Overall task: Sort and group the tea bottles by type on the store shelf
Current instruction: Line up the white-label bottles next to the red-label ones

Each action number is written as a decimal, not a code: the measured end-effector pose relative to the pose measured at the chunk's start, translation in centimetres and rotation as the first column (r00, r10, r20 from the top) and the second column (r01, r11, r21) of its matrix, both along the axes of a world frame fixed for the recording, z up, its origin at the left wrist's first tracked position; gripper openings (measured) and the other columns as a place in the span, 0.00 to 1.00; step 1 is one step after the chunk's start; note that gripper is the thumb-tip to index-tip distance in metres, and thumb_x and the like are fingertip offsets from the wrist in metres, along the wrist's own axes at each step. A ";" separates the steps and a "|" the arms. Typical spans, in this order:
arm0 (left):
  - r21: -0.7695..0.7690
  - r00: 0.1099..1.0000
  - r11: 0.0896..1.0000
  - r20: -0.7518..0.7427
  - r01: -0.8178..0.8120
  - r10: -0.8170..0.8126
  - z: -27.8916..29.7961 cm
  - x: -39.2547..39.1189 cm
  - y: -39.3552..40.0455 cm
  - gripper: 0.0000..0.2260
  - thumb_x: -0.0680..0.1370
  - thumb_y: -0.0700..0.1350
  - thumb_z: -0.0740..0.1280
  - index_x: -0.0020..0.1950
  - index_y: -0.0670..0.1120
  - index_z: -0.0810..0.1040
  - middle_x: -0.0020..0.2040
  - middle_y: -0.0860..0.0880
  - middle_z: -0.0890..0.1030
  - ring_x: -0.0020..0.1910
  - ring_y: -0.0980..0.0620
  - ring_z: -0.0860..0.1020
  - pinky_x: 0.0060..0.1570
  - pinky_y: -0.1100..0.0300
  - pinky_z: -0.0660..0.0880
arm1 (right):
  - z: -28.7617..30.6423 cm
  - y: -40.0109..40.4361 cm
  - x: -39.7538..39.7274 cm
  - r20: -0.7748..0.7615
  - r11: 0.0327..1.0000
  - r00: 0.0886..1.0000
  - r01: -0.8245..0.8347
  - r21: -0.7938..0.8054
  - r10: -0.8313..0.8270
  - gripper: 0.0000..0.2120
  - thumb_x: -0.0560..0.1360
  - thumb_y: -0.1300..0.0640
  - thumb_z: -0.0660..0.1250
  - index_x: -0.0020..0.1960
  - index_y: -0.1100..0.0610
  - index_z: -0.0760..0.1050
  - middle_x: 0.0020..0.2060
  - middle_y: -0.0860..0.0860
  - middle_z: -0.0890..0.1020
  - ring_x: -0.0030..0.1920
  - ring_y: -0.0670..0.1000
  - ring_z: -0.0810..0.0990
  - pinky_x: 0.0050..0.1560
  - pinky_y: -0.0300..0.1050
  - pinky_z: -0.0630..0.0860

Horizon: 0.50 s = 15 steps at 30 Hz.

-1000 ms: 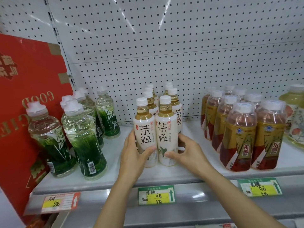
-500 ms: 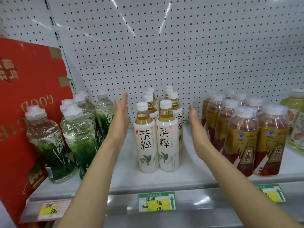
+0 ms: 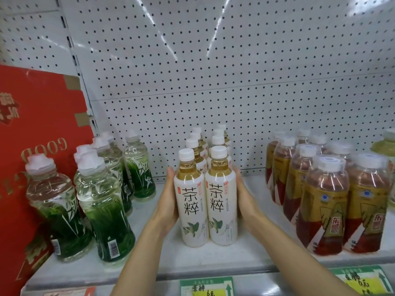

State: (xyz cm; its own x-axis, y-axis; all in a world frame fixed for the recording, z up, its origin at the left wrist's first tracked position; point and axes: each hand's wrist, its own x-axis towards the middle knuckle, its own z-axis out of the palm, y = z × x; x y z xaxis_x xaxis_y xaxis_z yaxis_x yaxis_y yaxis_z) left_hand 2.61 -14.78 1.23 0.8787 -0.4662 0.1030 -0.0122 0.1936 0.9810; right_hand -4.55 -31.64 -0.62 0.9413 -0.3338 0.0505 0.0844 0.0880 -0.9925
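Two rows of white-labelled tea bottles stand in the middle of the shelf (image 3: 192, 261). My left hand (image 3: 168, 201) presses flat against the left side of the front left white bottle (image 3: 191, 201). My right hand (image 3: 243, 199) presses against the right side of the front right white bottle (image 3: 222, 197). The two hands squeeze the rows between them, fingers reaching back along the bottles. Clear bottles with green bamboo labels (image 3: 104, 212) stand grouped at the left. Bottles with yellow-and-red labels (image 3: 322, 206) stand grouped at the right.
A red cardboard box (image 3: 36, 146) leans at the far left of the shelf. White pegboard (image 3: 213, 71) forms the back wall. A pale green bottle (image 3: 386, 150) shows at the right edge. Price tags (image 3: 205, 287) hang on the shelf's front lip.
Half a second ago both hands were open and apart on either side of the white bottles. They have closed inward and now press on the sides of the two front bottles.
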 end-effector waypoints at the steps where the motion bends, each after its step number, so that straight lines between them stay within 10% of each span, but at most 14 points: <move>1: -0.005 1.000 1.000 -0.003 -0.006 0.006 0.2 0.3 0.1 0.31 0.80 0.68 0.45 0.74 0.55 0.71 0.65 0.50 0.81 0.66 0.48 0.78 0.63 0.47 0.73 | 0.3 -0.2 0.3 0.013 1.000 1.000 0.010 0.015 -0.010 0.27 0.79 0.32 0.42 0.69 0.39 0.69 0.63 0.44 0.77 0.62 0.46 0.76 0.63 0.46 0.70; 4: 0.003 1.000 1.000 -0.003 -0.029 0.029 1.6 0.5 -0.4 0.32 0.81 0.66 0.45 0.76 0.49 0.69 0.66 0.44 0.80 0.61 0.48 0.81 0.63 0.46 0.75 | 1.4 -1.1 1.7 0.010 0.997 0.999 0.037 0.068 -0.038 0.36 0.77 0.29 0.41 0.78 0.46 0.60 0.72 0.44 0.67 0.73 0.46 0.63 0.73 0.52 0.57; 8: 0.087 0.998 0.995 0.052 -0.050 0.045 1.5 -0.8 -1.4 0.26 0.87 0.47 0.48 0.71 0.25 0.64 0.42 0.38 0.82 0.24 0.56 0.80 0.24 0.65 0.75 | 1.6 -1.4 3.8 -0.045 0.988 0.999 0.016 0.151 -0.010 0.38 0.76 0.29 0.44 0.73 0.51 0.70 0.66 0.56 0.78 0.67 0.57 0.75 0.71 0.56 0.67; 11: 0.141 0.995 0.985 0.045 -0.100 0.094 1.7 -1.0 -2.0 0.24 0.87 0.45 0.48 0.71 0.24 0.62 0.44 0.47 0.80 0.23 0.55 0.80 0.21 0.66 0.74 | 1.6 -1.4 4.2 -0.044 0.984 0.999 0.023 0.175 -0.015 0.35 0.78 0.31 0.46 0.71 0.52 0.73 0.62 0.58 0.81 0.63 0.58 0.78 0.69 0.59 0.70; 15: 0.117 0.990 0.986 -0.055 -0.120 0.127 2.7 -1.7 -1.8 0.24 0.87 0.45 0.50 0.72 0.26 0.62 0.60 0.25 0.73 0.26 0.54 0.82 0.19 0.68 0.72 | 1.6 -1.5 4.8 -0.052 0.979 0.998 0.028 0.204 -0.018 0.34 0.78 0.32 0.46 0.68 0.52 0.75 0.60 0.57 0.82 0.61 0.57 0.80 0.64 0.55 0.74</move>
